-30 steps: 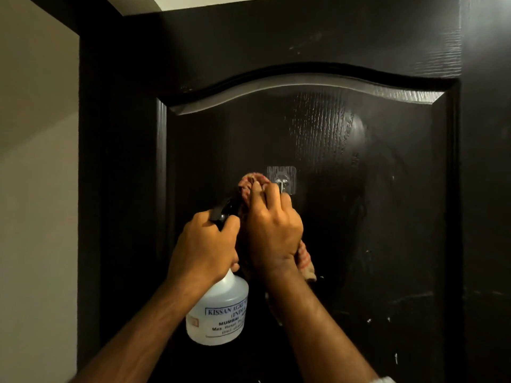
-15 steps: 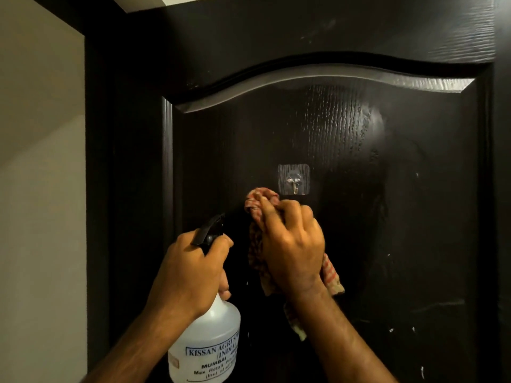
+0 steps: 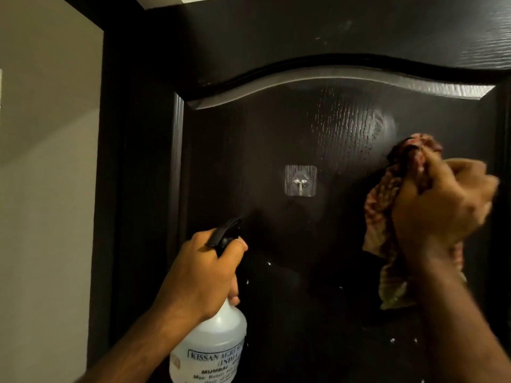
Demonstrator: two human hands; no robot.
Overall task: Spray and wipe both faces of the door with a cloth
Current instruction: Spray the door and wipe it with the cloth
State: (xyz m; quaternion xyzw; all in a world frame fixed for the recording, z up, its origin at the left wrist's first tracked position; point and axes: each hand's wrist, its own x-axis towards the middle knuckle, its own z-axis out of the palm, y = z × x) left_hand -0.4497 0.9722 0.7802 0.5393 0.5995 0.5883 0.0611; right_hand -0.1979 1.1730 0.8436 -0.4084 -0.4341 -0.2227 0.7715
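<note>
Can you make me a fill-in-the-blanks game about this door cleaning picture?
1. The left hand holds a spray ____, clear with a black trigger.
2. The right hand presses a reddish ____ against the door.
3. The clear stick-on hook sits to the ____ of the right hand.
4. The door is painted ____.

Missing words: bottle; cloth; left; black
</note>
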